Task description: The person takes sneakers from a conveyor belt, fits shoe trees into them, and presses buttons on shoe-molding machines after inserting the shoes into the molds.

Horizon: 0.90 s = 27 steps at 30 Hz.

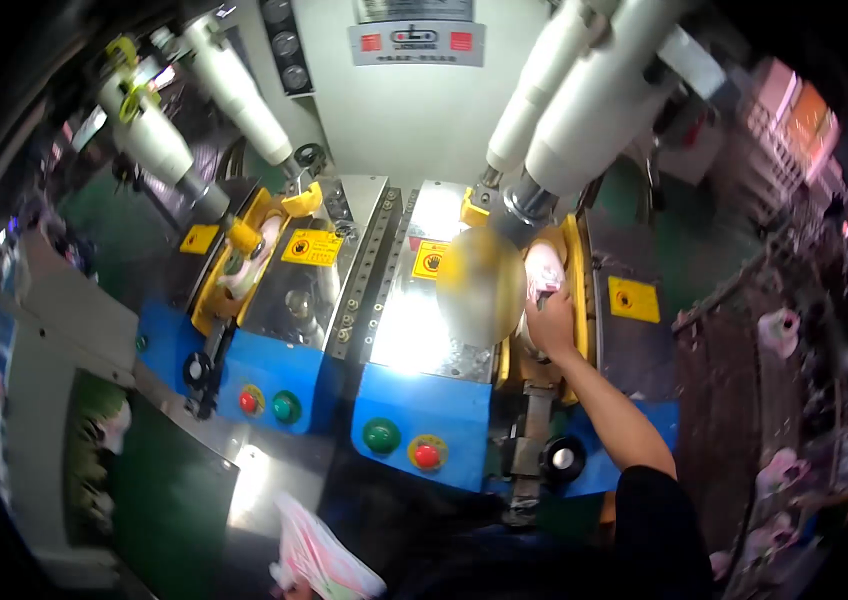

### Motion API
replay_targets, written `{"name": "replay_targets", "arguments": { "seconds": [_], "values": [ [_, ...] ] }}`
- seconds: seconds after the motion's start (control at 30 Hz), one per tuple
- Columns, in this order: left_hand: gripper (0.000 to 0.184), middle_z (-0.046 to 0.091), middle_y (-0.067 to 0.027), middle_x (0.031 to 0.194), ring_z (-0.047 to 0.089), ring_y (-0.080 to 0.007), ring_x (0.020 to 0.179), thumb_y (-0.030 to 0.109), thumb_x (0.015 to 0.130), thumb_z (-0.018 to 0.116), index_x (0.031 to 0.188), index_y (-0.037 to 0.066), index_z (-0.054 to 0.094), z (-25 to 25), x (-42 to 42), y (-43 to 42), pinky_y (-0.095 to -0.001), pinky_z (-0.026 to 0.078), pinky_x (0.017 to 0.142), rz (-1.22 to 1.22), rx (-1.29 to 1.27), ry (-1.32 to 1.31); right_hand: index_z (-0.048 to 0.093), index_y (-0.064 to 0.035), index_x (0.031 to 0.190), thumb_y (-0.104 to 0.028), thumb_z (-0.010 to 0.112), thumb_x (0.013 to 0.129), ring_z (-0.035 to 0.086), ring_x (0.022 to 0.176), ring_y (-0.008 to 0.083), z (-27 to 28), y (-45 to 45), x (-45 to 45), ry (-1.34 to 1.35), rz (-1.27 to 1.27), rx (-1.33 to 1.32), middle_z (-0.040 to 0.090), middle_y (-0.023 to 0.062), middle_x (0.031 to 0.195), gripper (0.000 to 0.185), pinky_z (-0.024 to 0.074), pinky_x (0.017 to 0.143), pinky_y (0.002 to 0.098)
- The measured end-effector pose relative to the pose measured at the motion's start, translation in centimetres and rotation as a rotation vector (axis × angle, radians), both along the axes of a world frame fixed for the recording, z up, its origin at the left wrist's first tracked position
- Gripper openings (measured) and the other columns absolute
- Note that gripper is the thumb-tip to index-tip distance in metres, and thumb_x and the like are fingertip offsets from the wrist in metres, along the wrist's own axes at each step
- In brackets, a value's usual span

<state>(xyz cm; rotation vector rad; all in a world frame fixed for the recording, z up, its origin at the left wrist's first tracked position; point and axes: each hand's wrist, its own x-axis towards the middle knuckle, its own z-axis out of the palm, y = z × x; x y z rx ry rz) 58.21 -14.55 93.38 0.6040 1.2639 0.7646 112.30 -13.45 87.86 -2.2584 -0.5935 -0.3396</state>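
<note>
My right hand [550,325] reaches into the right-hand station of the machine, its fingers closed on the pink and white shoe [544,268] that lies between yellow side pads [577,290]. Low in the view, my left hand [294,588] is mostly cut off by the bottom edge, gripping another pink and white shoe [322,555]. A blurred round yellowish part [482,287] hangs just left of my right hand. In the left station, a further pink and white shoe [246,272] sits between yellow pads, under a yellow-tipped press arm [244,237].
Blue front panels carry green buttons [381,435] and red buttons [427,456]. Thick white cylinders [594,120] slant down above the right station. A black knob [562,459] sticks out below my right forearm. Racks with shoes [779,332] stand at the right.
</note>
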Motion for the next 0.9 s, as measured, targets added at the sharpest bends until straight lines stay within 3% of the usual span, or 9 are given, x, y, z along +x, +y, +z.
{"name": "replay_targets", "arguments": {
  "seconds": [0.13, 0.27, 0.4, 0.53, 0.67, 0.7, 0.83, 0.87, 0.9],
  "values": [
    [0.045, 0.056, -0.013, 0.11, 0.055, -0.0237, 0.102, 0.015, 0.081, 0.063, 0.12, -0.001, 0.047, -0.2, -0.5, -1.4, -0.0368, 0.045, 0.091, 0.077, -0.106, 0.252, 0.045, 0.012, 0.113, -0.019, 0.064, 0.074, 0.056, 0.098, 0.0459, 5.0, -1.9, 0.2, 0.3, 0.239, -0.224, 0.056, 0.0345, 0.1, 0.053, 0.0456, 0.088, 0.047],
    [0.036, 0.057, -0.0117, 0.104, 0.056, -0.0224, 0.097, 0.019, 0.086, 0.059, 0.115, 0.0, 0.051, -0.3, -0.4, -2.8, -0.0357, 0.045, 0.087, 0.119, -0.189, 0.366, 0.044, 0.0109, 0.115, -0.018, 0.068, 0.07, 0.056, 0.097, 0.0458, -0.5, -1.8, 1.9, 0.129, 0.08, -0.007, 0.058, 0.0314, 0.101, 0.058, 0.0461, 0.087, 0.0469],
    [0.029, 0.058, -0.0105, 0.098, 0.056, -0.021, 0.093, 0.023, 0.092, 0.055, 0.11, 0.0, 0.055, -0.3, -1.8, -2.2, -0.0345, 0.045, 0.084, 0.071, -0.2, 0.38, 0.043, 0.0097, 0.116, -0.021, 0.067, 0.071, 0.055, 0.1, 0.0454, 0.2, -2.9, 1.4, 0.142, 0.071, -0.028, 0.056, 0.0313, 0.107, 0.059, 0.0456, 0.088, 0.0468],
    [0.031, 0.058, -0.0145, 0.107, 0.054, -0.0252, 0.099, 0.018, 0.091, 0.054, 0.114, -0.002, 0.055, 0.6, 1.3, 1.7, -0.0362, 0.043, 0.089, -0.265, -0.019, 0.517, 0.047, 0.0052, 0.118, -0.025, 0.068, 0.074, 0.059, 0.098, 0.0421, -5.4, -4.7, 4.5, 0.109, 0.039, -0.084, 0.061, 0.0277, 0.103, 0.057, 0.047, 0.086, 0.0442],
    [0.037, 0.053, -0.0017, 0.08, 0.049, -0.0095, 0.066, 0.014, 0.09, 0.055, 0.124, 0.003, 0.047, -0.9, -1.3, 1.8, -0.0215, 0.041, 0.056, -0.227, -0.181, 0.252, 0.05, 0.0087, 0.118, -0.009, 0.061, 0.079, 0.052, 0.11, 0.0408, 11.9, -5.0, -13.2, 0.011, 0.195, -0.137, 0.055, 0.0267, 0.113, 0.044, 0.0415, 0.097, 0.0449],
    [0.028, 0.049, 0.0019, 0.075, 0.044, -0.0072, 0.06, 0.017, 0.091, 0.056, 0.116, 0.006, 0.05, -0.5, -0.5, 3.3, -0.0208, 0.036, 0.049, -0.288, -0.17, 0.263, 0.05, 0.0075, 0.117, -0.014, 0.061, 0.079, 0.051, 0.111, 0.0406, 13.7, -4.7, -16.6, -0.052, 0.287, -0.071, 0.055, 0.0258, 0.114, 0.045, 0.0393, 0.098, 0.0475],
    [0.012, 0.041, 0.006, 0.06, 0.038, -0.0078, 0.048, 0.024, 0.09, 0.059, 0.091, 0.013, 0.054, -4.2, -2.1, 7.9, -0.0231, 0.026, 0.037, -0.528, -0.134, 0.433, 0.051, 0.0024, 0.113, -0.031, 0.064, 0.079, 0.045, 0.118, 0.0399, 8.8, 5.1, -24.6, -0.058, 0.724, 0.118, 0.052, 0.0223, 0.116, 0.05, 0.0304, 0.101, 0.0581],
    [0.011, 0.039, 0.0056, 0.058, 0.038, -0.0089, 0.047, 0.023, 0.09, 0.059, 0.089, 0.015, 0.053, -1.1, 0.1, 8.1, -0.0248, 0.025, 0.036, -0.437, -0.226, 0.495, 0.049, 0.0031, 0.121, -0.031, 0.064, 0.08, 0.042, 0.124, 0.0386, 4.2, 7.3, -24.7, -0.214, 0.798, -0.245, 0.047, 0.0243, 0.128, 0.055, 0.0305, 0.103, 0.0539],
    [0.01, 0.041, 0.0052, 0.06, 0.038, -0.0091, 0.048, 0.022, 0.089, 0.06, 0.088, 0.015, 0.053, -1.0, -0.4, 8.4, -0.0248, 0.026, 0.037, -0.44, -0.178, 0.427, 0.05, 0.0026, 0.121, -0.03, 0.063, 0.081, 0.042, 0.125, 0.0376, 4.3, 7.4, -24.0, -0.132, 0.879, -0.328, 0.047, 0.0237, 0.129, 0.054, 0.0283, 0.104, 0.0548]
  ]
}}
